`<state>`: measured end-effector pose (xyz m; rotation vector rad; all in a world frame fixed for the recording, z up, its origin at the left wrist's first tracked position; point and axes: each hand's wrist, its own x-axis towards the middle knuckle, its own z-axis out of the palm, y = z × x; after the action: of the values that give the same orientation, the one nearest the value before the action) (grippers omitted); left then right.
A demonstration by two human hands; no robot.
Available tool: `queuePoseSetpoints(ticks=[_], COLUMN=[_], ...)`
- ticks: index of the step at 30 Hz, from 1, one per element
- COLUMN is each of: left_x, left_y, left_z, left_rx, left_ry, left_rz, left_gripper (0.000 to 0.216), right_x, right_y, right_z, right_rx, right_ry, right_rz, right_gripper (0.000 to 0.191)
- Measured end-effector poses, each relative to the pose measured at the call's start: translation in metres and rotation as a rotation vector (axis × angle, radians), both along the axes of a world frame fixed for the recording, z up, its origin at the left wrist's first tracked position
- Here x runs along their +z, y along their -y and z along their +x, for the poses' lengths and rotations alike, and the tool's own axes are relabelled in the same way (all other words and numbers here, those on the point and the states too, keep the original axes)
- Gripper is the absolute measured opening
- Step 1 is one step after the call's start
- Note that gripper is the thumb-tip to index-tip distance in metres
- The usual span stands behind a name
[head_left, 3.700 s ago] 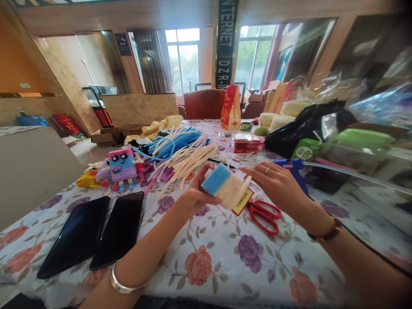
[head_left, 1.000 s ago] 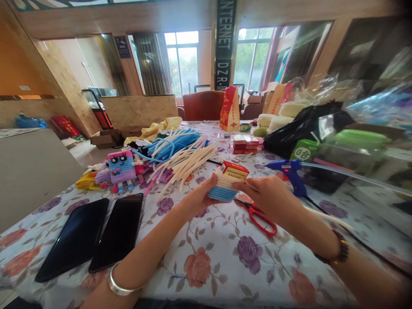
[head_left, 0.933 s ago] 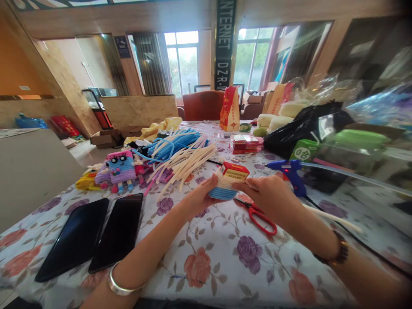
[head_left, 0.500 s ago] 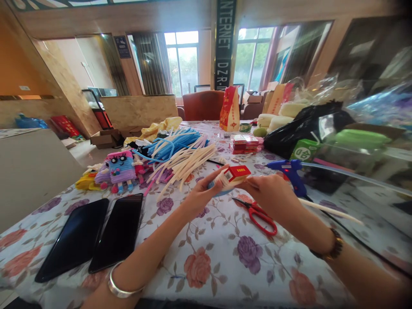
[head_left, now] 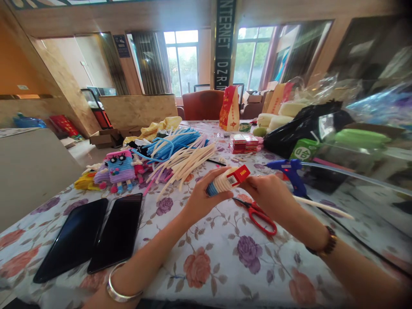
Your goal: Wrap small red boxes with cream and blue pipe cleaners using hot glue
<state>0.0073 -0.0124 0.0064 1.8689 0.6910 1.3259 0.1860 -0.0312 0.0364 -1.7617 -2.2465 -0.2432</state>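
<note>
My left hand (head_left: pixel 206 193) is closed around a small red box (head_left: pixel 242 174) partly wrapped in blue and cream fuzzy stems. The box is tilted, its red end with a barcode facing up and right. At that end my right hand (head_left: pixel 270 191) pinches a cream fuzzy stem (head_left: pixel 325 207), whose free tail sticks out to the right behind the wrist. The pinched part is hidden by my fingers. Below the right hand lie scissors with red handles (head_left: pixel 262 221), blades pointing left. A blue glue gun (head_left: pixel 291 169) stands just beyond that hand.
Blue and cream fuzzy stems (head_left: pixel 189 161) lie piled at centre left, beside finished fuzzy dolls (head_left: pixel 120 167). Two black tablet-like slabs (head_left: pixel 117 231) lie at front left. Red boxes (head_left: pixel 243 143) are stacked farther back. A black cable crosses the right side; a black bag (head_left: pixel 305 128) stands beyond.
My left hand has turned the box, so more of its blue and cream wrapping shows. The stem's tail has drawn slightly to the left. My right hand stays by the box's end.
</note>
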Motion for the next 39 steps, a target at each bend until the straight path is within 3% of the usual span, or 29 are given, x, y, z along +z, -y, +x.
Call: queuePoseSetpoints(ticks=[6, 15, 21, 39], left_x=[-0.001, -0.002, -0.006, -0.010], left_y=[0.000, 0.003, -0.002, -0.005], left_z=[-0.001, -0.003, -0.004, -0.006], left_rx=[0.072, 0.114, 0.146, 0.108], left_ry=[-0.084, -0.123, -0.220, -0.253], left_rz=[0.201, 0.281, 0.496, 0.597], left_gripper=[0.051, 0.052, 0.049, 0.047], right_x=[-0.003, -0.006, -0.007, -0.003], right_y=[-0.002, -0.003, -0.005, -0.004], right_z=[0.000, 0.002, 0.003, 0.003], right_rx=[0.019, 0.080, 0.085, 0.066], right_ry=[0.005, -0.101, -0.097, -0.070], right_rz=[-0.011, -0.041, -0.054, -0.104], right_gripper=[0.032, 0.031, 0.029, 0.021])
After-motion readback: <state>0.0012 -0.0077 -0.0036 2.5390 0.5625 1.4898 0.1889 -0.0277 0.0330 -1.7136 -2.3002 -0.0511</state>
